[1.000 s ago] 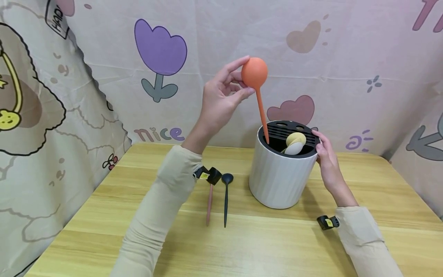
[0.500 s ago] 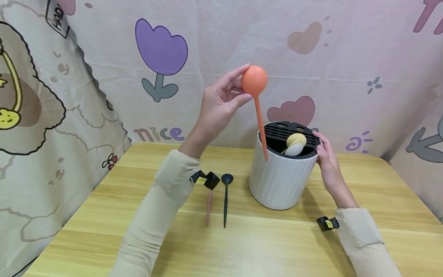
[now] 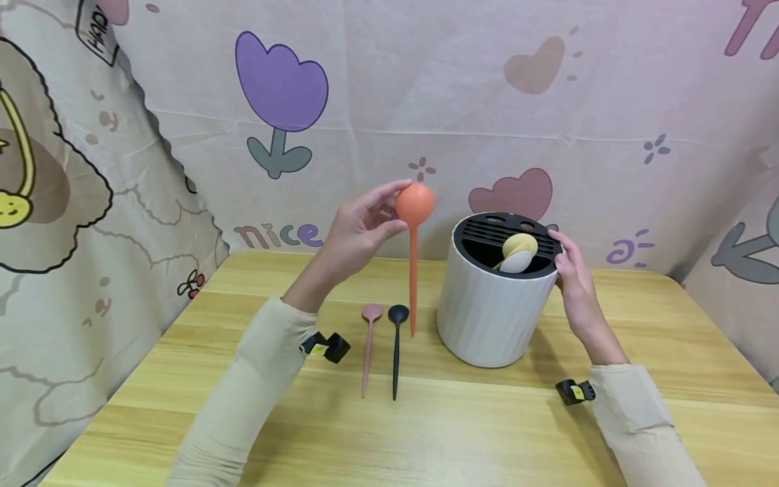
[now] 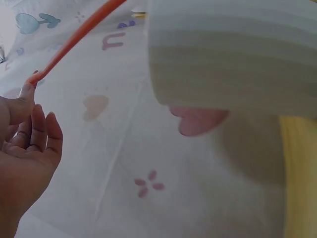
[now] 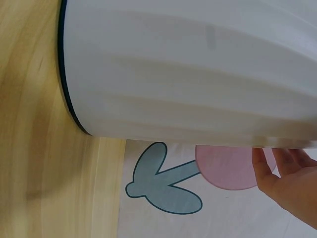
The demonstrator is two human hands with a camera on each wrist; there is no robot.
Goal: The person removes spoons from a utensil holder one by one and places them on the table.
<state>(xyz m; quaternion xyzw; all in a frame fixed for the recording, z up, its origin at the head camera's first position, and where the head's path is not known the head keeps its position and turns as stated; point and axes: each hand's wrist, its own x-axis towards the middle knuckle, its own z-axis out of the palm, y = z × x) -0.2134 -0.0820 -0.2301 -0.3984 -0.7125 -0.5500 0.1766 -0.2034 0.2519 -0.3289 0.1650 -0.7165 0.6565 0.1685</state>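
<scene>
In the head view my left hand [image 3: 358, 233] pinches an orange spoon [image 3: 415, 204] by its round head, thumb below and fingertips on top. Its thin handle hangs straight down, left of a white ribbed utensil holder [image 3: 489, 318]. The left wrist view has the orange handle [image 4: 79, 34] slanting away from the thumb. My right hand [image 3: 578, 291] grips the holder's right rim; in the right wrist view its fingers [image 5: 262, 166] reach the white wall. Inside the holder's black slotted top stand a yellow spoon [image 3: 521, 243] and a white spoon [image 3: 517, 262].
On the wooden table [image 3: 487, 426] lie a pink spoon [image 3: 368, 338] and a black spoon [image 3: 397, 338], side by side left of the holder. A printed cloth [image 3: 389, 81] hangs behind the table. Each wrist wears a small black camera.
My left hand has lifted the orange spoon's tip out of the holder's opening, then moved it left and down beside the holder. The pink spoon's head is uncovered. My right hand stays put.
</scene>
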